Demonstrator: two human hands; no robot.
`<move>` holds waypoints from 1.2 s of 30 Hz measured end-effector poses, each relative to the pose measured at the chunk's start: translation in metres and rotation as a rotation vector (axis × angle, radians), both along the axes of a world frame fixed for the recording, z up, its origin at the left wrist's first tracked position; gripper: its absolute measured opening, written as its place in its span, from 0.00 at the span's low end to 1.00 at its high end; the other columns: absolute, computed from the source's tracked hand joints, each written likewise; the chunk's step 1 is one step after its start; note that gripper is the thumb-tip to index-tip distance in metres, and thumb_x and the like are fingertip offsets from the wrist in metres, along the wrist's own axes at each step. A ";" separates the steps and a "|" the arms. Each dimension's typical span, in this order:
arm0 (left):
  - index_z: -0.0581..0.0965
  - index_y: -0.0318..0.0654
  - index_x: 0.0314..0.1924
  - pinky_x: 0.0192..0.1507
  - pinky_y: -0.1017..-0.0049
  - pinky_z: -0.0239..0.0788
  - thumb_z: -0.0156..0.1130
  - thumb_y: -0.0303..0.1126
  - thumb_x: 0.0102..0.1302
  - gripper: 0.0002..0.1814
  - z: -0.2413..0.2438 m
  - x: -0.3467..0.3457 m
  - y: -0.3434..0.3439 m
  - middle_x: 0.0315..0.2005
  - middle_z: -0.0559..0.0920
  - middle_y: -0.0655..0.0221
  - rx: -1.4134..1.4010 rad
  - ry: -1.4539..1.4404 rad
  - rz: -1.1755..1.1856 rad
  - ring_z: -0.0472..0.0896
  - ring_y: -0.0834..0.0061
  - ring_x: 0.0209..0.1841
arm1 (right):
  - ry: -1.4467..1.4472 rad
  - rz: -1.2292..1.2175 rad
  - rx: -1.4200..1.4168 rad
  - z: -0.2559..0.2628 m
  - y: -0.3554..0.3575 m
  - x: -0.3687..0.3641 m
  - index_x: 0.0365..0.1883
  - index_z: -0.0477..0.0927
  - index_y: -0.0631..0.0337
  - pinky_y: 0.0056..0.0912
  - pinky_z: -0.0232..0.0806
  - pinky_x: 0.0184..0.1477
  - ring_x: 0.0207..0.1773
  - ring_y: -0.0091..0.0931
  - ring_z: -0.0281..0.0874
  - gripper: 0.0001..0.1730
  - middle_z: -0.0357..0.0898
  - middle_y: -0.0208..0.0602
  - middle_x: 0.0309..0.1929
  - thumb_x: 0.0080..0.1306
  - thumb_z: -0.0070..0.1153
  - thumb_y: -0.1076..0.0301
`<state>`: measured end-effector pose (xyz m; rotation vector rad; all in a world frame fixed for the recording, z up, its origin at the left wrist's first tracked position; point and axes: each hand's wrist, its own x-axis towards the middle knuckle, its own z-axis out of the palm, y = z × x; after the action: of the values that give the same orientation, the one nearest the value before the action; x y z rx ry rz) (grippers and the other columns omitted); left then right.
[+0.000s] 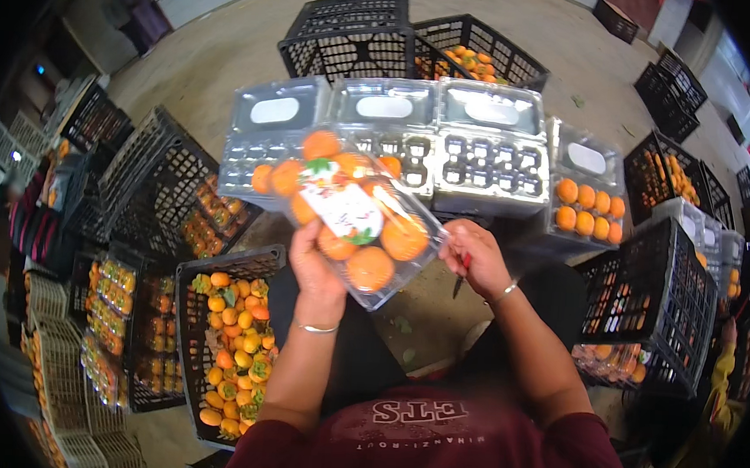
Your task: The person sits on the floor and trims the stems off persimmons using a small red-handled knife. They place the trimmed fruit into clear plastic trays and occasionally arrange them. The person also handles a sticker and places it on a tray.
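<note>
A closed clear plastic clamshell box of persimmons (370, 269), with a printed label on its lid, is held tilted in front of me. My left hand (320, 272) grips its lower left side. At its right corner is my right hand (478, 257), fingers curled, with a small red-handled tool (465, 264) in them, its dark tip pointing down. Whether those fingers also pinch the box edge, I cannot tell. Behind stand open clamshell trays, one with empty cups (494, 164) and one filled with persimmons (589, 210); the held box partly hides others.
A black crate of loose persimmons (177, 350) stands at my left. Another black crate (683, 308) stands on its side at my right. Packed boxes (109, 307) lie farther left. More crates (349, 36) are beyond the trays. People sit at both far sides.
</note>
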<state>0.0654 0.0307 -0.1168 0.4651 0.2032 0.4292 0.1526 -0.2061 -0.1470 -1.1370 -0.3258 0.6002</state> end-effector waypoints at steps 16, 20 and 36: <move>0.66 0.40 0.67 0.62 0.42 0.65 0.62 0.45 0.63 0.35 -0.018 -0.259 0.142 0.63 0.73 0.60 0.074 0.203 0.636 0.71 0.53 0.64 | -0.189 0.043 -0.420 -0.021 0.018 -0.004 0.39 0.81 0.63 0.20 0.65 0.27 0.24 0.16 0.70 0.09 0.78 0.28 0.26 0.71 0.54 0.67; 0.70 0.39 0.63 0.58 0.48 0.70 0.63 0.44 0.64 0.31 -0.048 -0.309 0.160 0.57 0.77 0.61 0.018 0.293 0.720 0.75 0.57 0.60 | -0.195 0.009 -0.479 -0.028 0.017 0.003 0.39 0.81 0.64 0.20 0.65 0.27 0.24 0.16 0.70 0.09 0.79 0.28 0.26 0.71 0.54 0.67; 0.72 0.33 0.59 0.57 0.49 0.74 0.65 0.37 0.59 0.29 -0.070 -0.286 0.180 0.52 0.80 0.55 -0.110 0.188 0.714 0.81 0.55 0.53 | -0.356 0.098 -0.670 -0.069 0.034 0.003 0.35 0.80 0.62 0.20 0.61 0.23 0.21 0.14 0.66 0.07 0.74 0.25 0.22 0.70 0.54 0.69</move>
<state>-0.2205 0.2105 -0.1865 0.3129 0.5779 1.0677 0.1556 -0.1725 -0.2161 -1.8910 -0.5068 0.6087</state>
